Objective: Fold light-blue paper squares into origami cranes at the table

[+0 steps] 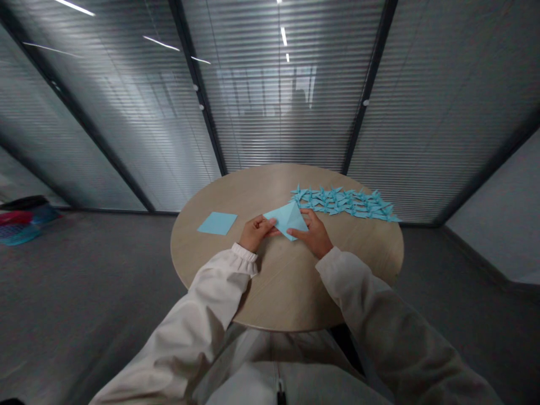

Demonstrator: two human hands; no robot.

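Note:
A light blue paper [287, 218], folded into a triangle, lies near the middle of the round wooden table [278, 281]. My left hand [255, 232] pinches its left corner with closed fingers. My right hand [313, 233] holds its right and lower edge, fingers pressed on the paper. A flat square sheet of blue paper [217, 223] lies to the left of my left hand, apart from it.
Several folded blue paper figures [343, 202] lie in rows on the table's far right. Glass walls with blinds [278, 95] stand behind the table. Coloured items [21, 219] sit on the grey floor at far left.

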